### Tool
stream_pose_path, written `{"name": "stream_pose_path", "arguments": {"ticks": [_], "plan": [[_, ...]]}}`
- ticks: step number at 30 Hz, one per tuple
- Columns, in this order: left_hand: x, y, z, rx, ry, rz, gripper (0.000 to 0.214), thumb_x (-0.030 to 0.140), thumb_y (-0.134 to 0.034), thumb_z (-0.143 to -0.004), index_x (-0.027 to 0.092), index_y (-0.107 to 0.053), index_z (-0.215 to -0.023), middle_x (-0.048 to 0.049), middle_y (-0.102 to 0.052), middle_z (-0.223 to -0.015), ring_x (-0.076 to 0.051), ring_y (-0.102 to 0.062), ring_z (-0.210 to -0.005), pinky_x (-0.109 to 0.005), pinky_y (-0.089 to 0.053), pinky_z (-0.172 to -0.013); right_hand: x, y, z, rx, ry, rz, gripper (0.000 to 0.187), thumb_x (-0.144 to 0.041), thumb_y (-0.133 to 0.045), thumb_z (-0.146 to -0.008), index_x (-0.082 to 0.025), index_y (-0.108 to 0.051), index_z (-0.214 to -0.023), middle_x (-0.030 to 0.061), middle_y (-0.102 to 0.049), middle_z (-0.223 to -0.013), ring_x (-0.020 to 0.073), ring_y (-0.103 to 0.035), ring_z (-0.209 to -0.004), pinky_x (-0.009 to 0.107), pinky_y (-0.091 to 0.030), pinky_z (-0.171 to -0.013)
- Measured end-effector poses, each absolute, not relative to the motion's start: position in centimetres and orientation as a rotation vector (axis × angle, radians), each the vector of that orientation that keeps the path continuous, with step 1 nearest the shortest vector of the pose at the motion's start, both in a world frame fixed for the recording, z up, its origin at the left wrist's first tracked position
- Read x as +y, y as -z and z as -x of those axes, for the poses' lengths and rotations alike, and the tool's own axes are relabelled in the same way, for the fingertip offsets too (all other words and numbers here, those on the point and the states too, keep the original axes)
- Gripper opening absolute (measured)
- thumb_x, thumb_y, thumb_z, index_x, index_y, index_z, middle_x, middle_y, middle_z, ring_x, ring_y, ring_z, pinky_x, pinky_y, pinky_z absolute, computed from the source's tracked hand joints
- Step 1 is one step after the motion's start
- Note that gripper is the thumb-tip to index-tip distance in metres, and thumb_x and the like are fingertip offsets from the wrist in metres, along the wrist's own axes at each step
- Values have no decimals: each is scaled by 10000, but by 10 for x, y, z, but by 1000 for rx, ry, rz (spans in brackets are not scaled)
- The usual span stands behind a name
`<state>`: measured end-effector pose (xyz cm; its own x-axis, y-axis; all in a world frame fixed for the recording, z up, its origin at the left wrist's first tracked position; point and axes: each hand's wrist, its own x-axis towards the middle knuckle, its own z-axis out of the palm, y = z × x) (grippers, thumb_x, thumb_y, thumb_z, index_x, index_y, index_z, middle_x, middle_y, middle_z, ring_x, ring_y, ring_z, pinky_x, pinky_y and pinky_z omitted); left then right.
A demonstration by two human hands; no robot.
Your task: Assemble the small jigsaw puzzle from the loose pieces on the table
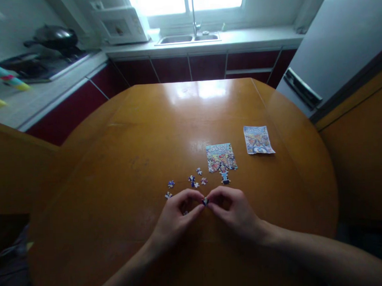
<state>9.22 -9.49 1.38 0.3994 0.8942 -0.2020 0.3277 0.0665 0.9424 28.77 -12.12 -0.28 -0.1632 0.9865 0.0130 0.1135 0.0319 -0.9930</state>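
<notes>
Item: one small puzzle piece [205, 201], dark and pale, held just above or on the tabletop [130, 133], near its close edge; which of the two I cannot tell from here. Whether it is one piece or two joined is too small to tell.

Item: left hand [173, 213], thumb and index fingers pinching the piece from its side. Right hand [239, 206], a matching pinch opposite. The fingertips nearly meet, a grip that seems meant for fine turning or pressing.

Item: partly assembled puzzle [221, 156], lying flat beyond the right hand, a narrow tongue of pieces reaching toward the person; probably set there for easy reach, lower corners unfilled.

Item: loose pieces [171, 184], scattered left of the assembled part and beyond the left hand, one glimpsed within the loop of its thumb and finger. They lie apart, presumably so each shape can be read.

Item: printed sheet [259, 141], farther off to the right, picture up, similar in design; likely kept as reference, clear of the handling area.
</notes>
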Motion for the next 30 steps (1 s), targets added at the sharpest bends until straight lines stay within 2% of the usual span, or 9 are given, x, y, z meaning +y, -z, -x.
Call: {"name": "stream_pose_path", "arguments": {"ticks": [5,8,16,26,30], "plan": [[-96,-8,-91,1181,-643,-1553,158,341,-659,-909,192,-710,-929,-25,-726,-871,-164,-652,-791,-263,-491,-711,-120,2,-290,-1375,-1317,1189,78,-213,-678,-863,-196,-737,-911,24,-707,-851,155,-634,-790,298,-502,-725],[-97,-8,-92,1174,-677,-1518,149,331,-695,-883,185,-701,-916,-20,-719,-847,-157,-649,-766,-254,-499,-693,-120,3,-290,-1298,-1384,1165,97,-240,-686,-867,-196,-741,-934,27,-719,-871,156,-646,-809,299,-508,-744],[-99,-14,-97,1176,-745,-1431,155,301,-734,-846,172,-732,-931,-40,-750,-886,-169,-684,-808,-259,-532,-733,-119,6,-290,-1161,-1487,1194,136,-310,-738,-837,-181,-719,-878,16,-708,-807,139,-618,-741,272,-490,-675],[-97,-11,-95,1154,-740,-1498,139,297,-665,-915,208,-760,-962,-26,-754,-900,-156,-685,-827,-245,-515,-748,-116,5,-291,-1082,-1511,1222,175,-341,-774,-792,-177,-736,-841,25,-726,-790,139,-627,-723,270,-488,-669],[-98,-8,-94,1143,-769,-1546,130,292,-705,-886,211,-751,-977,-34,-749,-928,-161,-682,-823,-251,-513,-723,-115,6,-292,-1056,-1503,1248,180,-345,-780,-781,-176,-725,-811,12,-704,-746,128,-606,-685,265,-479,-645]]}}
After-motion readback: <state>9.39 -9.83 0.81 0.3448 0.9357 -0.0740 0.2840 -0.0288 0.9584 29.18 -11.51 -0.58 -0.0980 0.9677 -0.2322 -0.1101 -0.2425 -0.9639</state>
